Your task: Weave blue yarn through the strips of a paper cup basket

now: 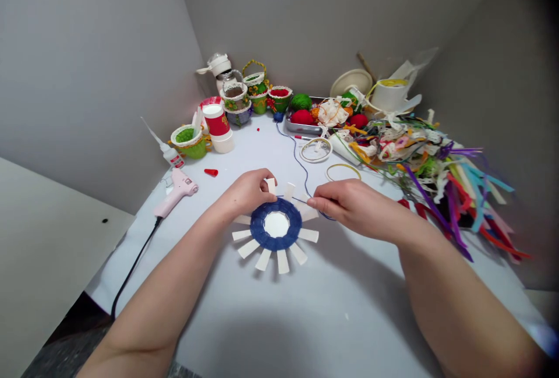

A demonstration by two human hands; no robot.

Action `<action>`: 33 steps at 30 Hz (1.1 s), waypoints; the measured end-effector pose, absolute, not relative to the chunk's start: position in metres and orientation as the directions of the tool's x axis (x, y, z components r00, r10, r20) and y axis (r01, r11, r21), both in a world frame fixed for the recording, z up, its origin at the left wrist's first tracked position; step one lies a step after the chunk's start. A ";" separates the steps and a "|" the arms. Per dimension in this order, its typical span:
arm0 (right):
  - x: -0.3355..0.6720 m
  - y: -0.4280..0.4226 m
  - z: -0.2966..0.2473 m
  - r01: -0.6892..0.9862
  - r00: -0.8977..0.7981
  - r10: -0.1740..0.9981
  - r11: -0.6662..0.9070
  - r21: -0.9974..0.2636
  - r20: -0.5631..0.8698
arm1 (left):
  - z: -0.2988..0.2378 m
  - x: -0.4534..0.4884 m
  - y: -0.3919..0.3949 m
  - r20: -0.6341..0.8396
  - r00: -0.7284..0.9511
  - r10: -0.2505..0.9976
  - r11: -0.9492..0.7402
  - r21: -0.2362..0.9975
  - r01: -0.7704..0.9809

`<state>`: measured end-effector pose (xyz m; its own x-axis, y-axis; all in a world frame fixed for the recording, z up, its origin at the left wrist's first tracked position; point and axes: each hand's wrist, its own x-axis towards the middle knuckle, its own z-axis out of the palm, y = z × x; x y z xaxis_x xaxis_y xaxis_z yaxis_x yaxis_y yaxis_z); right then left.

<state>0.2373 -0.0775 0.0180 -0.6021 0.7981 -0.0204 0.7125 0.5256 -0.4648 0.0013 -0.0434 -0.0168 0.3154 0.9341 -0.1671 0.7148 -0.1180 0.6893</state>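
Note:
A paper cup (pixel 283 262) with its wall cut into white strips that splay outward is in the middle of the head view. Blue yarn (pixel 263 241) is woven round the strips in a thick ring about the white base. My left hand (pixel 255 189) is closed on the cup's upper left edge, thumb and fingers pinching a strip. My right hand (pixel 345 200) pinches the free blue strand, pulled taut from the ring's top toward the right. From there the strand trails back across the table to a small blue yarn ball (pixel 278 116).
A pink glue gun (pixel 176 193), a glue bottle (pixel 172 155) and a red cap (pixel 211 172) lie at left. Small decorated baskets (pixel 238 98) stand behind. A metal tray (pixel 305 128) holds yarn balls. Ribbon scraps (pixel 454 191) heap at right, near two rings (pixel 315 149).

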 end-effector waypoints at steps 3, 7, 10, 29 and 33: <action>0.241 -0.071 0.013 0.694 -0.581 0.812 0.456 -0.557 -0.058 | -0.013 0.001 -0.043 -0.157 0.276 0.948 -0.082 0.719 0.690; 0.244 -0.056 -0.003 0.605 -0.584 0.793 0.281 -0.745 -0.175 | -0.014 0.002 -0.042 -0.151 0.172 0.974 0.009 0.776 0.630; 0.242 -0.049 -0.015 0.597 -0.577 0.779 0.198 -0.778 -0.245 | -0.021 0.003 -0.039 -0.151 0.138 0.979 0.036 0.789 0.613; 0.228 -0.055 -0.021 0.556 -0.712 0.612 0.189 -0.810 -0.345 | -0.002 0.010 -0.057 -0.272 0.603 0.750 -0.234 0.744 0.626; 0.228 -0.055 -0.019 0.541 -0.713 0.606 0.153 -0.827 -0.354 | -0.009 0.019 -0.057 -0.235 0.616 0.752 -0.274 0.739 0.616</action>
<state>0.2283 -0.0551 -0.0189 -0.7126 0.6060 -0.3536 0.5407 0.1532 -0.8271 0.0187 -0.0571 -0.0088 0.6162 0.7516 -0.2355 0.6161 -0.2736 0.7387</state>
